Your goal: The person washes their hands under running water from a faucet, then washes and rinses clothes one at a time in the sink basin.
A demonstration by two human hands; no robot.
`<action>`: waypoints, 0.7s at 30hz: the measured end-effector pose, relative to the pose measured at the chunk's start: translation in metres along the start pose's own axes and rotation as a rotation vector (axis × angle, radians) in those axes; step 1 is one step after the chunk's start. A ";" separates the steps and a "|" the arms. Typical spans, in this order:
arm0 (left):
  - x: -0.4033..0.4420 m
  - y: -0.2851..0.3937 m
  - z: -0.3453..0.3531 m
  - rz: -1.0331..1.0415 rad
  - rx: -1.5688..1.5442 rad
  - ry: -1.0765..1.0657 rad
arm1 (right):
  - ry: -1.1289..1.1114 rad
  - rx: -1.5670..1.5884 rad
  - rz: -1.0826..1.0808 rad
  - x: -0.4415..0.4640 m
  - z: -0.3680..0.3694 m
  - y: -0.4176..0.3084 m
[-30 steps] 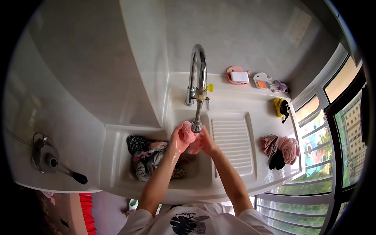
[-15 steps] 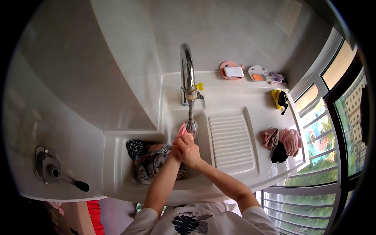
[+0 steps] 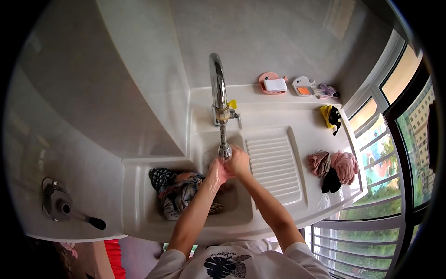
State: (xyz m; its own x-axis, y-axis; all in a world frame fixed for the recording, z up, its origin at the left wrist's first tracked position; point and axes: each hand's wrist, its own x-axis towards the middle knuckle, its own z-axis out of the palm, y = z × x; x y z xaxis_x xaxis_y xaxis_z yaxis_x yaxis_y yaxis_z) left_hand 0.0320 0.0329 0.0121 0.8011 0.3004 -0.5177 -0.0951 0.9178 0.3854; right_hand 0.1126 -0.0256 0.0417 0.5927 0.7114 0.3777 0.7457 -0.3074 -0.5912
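Note:
Both hands are together just under the spout of the chrome faucet, over the sink basin. A small pink cloth shows between them, mostly covered by the fingers. My left hand is closed on it from the left, its wrist wet and shining. From the right, my right hand wraps round the cloth with bent fingers. Below and left of my hands, a heap of dark patterned clothes lies in the basin.
Right of the basin is a ribbed washboard. Pink and black garments and a yellow-black cloth lie farther right. A pink soap dish and a white one stand on the back ledge. A lever device is at left.
My right hand has moved up and right, from over the left hand to beside the spout. The pink cloth, earlier sticking out above the hands, now shows lower between them.

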 end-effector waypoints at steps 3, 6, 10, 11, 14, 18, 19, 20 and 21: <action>0.018 -0.007 -0.018 0.244 -0.095 -0.189 | -0.002 0.089 -0.197 0.015 -0.022 0.006; -0.029 0.005 0.003 0.182 -0.117 -0.229 | -0.088 0.793 -0.131 0.004 -0.046 -0.010; -0.014 -0.006 -0.022 0.263 0.117 -0.204 | -0.368 0.968 0.016 -0.008 -0.047 -0.008; -0.016 -0.009 -0.024 0.192 0.076 -0.223 | -0.326 0.928 -0.005 -0.013 -0.052 -0.012; -0.034 -0.014 -0.021 0.110 -0.078 -0.262 | -0.191 0.793 -0.112 -0.023 -0.058 -0.010; -0.064 -0.009 -0.002 0.204 0.024 -0.236 | -0.212 0.525 0.038 -0.051 -0.060 -0.003; -0.066 -0.012 -0.003 0.249 0.057 -0.125 | -0.237 0.438 0.105 -0.058 -0.061 -0.005; -0.068 -0.015 -0.005 0.245 0.054 -0.118 | -0.243 0.440 0.111 -0.062 -0.059 -0.007; -0.074 -0.018 0.001 0.321 0.167 -0.061 | -0.140 0.415 0.097 -0.063 -0.060 -0.017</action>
State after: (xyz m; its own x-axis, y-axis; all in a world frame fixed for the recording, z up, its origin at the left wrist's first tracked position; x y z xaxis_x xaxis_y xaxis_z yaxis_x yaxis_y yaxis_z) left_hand -0.0253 -0.0061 0.0442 0.7802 0.5455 -0.3061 -0.2530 0.7228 0.6431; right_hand 0.0805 -0.1034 0.0708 0.5856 0.7792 0.2236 0.4864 -0.1172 -0.8658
